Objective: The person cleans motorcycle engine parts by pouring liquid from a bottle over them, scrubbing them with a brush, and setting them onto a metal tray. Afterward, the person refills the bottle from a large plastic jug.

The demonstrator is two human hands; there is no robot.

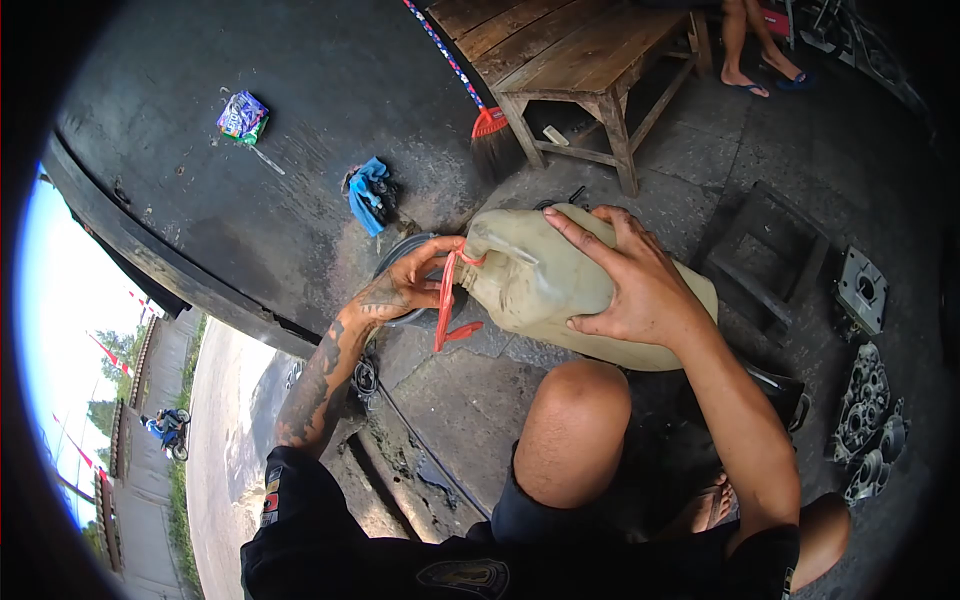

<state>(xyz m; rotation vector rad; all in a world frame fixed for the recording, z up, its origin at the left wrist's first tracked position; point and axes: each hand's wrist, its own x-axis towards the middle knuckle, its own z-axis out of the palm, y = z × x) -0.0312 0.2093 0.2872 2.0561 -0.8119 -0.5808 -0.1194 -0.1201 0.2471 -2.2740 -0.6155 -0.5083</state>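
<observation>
A large, cloudy yellowish plastic jerrycan (540, 275) lies tilted on its side above my knee, its neck pointing left. My right hand (640, 290) grips its body from above, fingers spread over the top and thumb on the near side. At the neck, the fingers of my left hand (415, 280) curl around the mouth, where a red plastic strip (447, 300) is tied and hangs down. Beneath my left hand is a dark round basin (385, 262), partly covered by the hand; its contents cannot be seen.
Beyond lie a blue cloth (370, 195) and a purple packet (242, 117). A broom (489, 123) leans by a wooden bench (570, 55); a person's feet (765, 80) are behind. To the right are a dark frame (765, 250) and metal engine parts (868, 420). A hose (420, 435) runs across the floor.
</observation>
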